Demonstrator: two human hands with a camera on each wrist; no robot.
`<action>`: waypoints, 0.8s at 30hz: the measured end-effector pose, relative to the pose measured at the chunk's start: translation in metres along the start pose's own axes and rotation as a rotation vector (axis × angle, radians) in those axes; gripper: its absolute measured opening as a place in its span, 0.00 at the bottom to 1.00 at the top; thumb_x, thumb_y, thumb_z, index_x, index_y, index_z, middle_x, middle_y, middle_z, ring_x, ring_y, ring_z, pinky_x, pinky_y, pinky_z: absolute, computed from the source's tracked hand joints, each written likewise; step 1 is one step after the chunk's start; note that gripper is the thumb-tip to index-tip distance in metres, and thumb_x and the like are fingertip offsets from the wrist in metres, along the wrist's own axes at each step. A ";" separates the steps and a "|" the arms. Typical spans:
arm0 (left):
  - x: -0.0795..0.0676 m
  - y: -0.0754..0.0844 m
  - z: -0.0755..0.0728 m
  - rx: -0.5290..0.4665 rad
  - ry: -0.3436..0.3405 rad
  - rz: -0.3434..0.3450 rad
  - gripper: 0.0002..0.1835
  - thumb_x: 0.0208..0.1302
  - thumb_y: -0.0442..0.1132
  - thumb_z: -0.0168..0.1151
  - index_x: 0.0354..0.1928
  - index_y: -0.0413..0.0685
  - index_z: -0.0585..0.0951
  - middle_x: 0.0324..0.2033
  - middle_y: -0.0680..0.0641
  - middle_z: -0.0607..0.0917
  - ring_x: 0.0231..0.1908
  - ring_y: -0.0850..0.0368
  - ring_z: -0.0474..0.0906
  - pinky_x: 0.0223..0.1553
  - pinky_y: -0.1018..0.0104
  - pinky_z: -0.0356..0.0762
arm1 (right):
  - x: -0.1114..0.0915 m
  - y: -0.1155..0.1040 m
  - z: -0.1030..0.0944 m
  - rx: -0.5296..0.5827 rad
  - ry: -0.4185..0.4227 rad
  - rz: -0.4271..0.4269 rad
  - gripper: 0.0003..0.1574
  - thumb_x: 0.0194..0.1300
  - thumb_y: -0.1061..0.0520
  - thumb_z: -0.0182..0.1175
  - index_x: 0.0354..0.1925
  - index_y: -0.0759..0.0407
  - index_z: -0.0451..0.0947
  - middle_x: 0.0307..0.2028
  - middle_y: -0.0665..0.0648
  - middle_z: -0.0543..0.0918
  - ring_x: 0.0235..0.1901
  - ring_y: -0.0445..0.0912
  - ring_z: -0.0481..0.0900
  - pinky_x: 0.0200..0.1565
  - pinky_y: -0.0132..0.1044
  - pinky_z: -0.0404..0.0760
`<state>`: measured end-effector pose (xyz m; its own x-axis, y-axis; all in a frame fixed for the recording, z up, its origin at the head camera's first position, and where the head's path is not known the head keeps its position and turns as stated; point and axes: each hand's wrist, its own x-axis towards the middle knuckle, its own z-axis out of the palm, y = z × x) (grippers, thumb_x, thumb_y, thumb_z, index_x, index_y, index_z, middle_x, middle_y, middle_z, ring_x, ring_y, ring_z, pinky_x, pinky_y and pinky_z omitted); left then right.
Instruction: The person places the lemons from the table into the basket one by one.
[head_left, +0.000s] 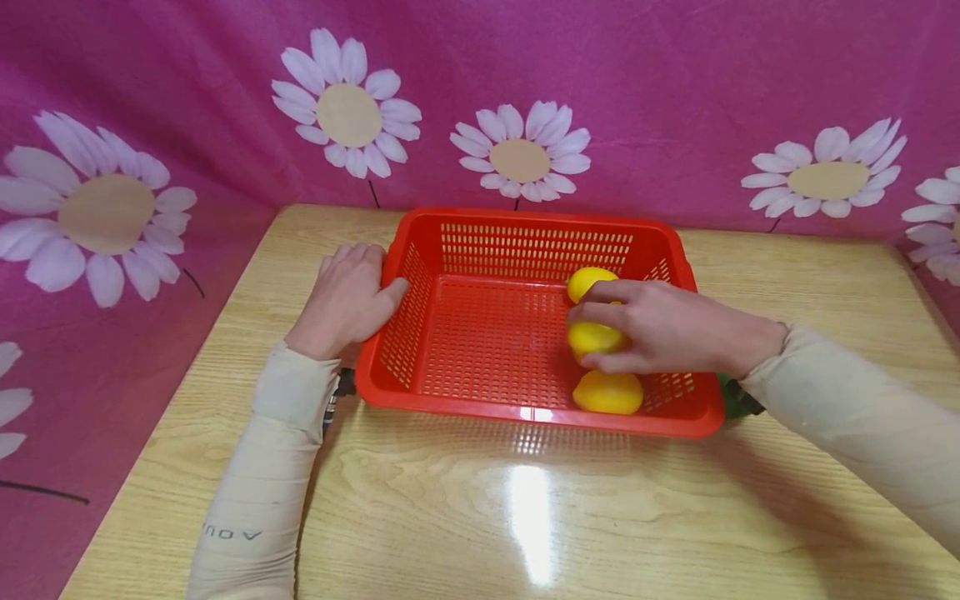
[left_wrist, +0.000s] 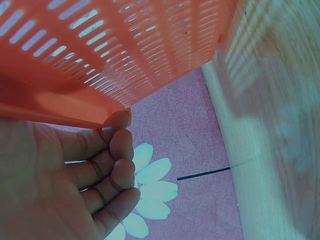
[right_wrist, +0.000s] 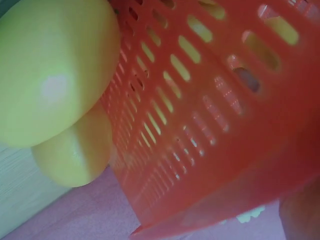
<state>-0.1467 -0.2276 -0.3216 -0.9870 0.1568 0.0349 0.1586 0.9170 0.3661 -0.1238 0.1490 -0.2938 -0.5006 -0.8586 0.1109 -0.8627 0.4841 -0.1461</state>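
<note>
A red perforated plastic basket (head_left: 495, 333) stands on the table. My left hand (head_left: 348, 296) grips its left rim, with the thumb over the edge and the fingers outside, bent under the lip in the left wrist view. Inside the right end, my right hand (head_left: 648, 325) holds a yellow lemon (head_left: 596, 340) between thumb and fingers. Behind it lies another lemon (head_left: 592, 282), and a third lemon (head_left: 609, 393) rests nearest the front wall. In the right wrist view, two yellow fruits (right_wrist: 55, 70) appear beside the slotted wall; those fingers are mostly hidden there.
The wooden table (head_left: 450, 517) extends in front of the basket and to both sides. A pink cloth with white daisies (head_left: 637, 75) hangs behind and at the left. Something dark green (head_left: 738, 396) shows under the right wrist, partly hidden.
</note>
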 end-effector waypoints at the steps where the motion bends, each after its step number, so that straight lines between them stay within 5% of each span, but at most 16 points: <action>1: 0.000 0.000 0.000 0.001 0.003 0.002 0.21 0.70 0.49 0.50 0.50 0.36 0.76 0.40 0.40 0.78 0.48 0.42 0.70 0.51 0.49 0.65 | 0.000 -0.001 0.001 0.000 0.001 -0.009 0.25 0.60 0.46 0.74 0.54 0.51 0.83 0.49 0.52 0.85 0.37 0.42 0.82 0.42 0.37 0.88; 24: 0.000 0.000 0.000 -0.005 -0.003 -0.004 0.22 0.70 0.49 0.50 0.51 0.36 0.76 0.39 0.41 0.78 0.47 0.43 0.69 0.50 0.50 0.64 | 0.004 -0.011 0.008 0.021 -0.020 -0.028 0.26 0.58 0.43 0.75 0.51 0.50 0.83 0.49 0.50 0.83 0.44 0.42 0.81 0.45 0.36 0.88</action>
<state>-0.1469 -0.2271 -0.3215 -0.9875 0.1546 0.0308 0.1549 0.9158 0.3707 -0.1160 0.1392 -0.2999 -0.4748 -0.8749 0.0958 -0.8744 0.4566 -0.1638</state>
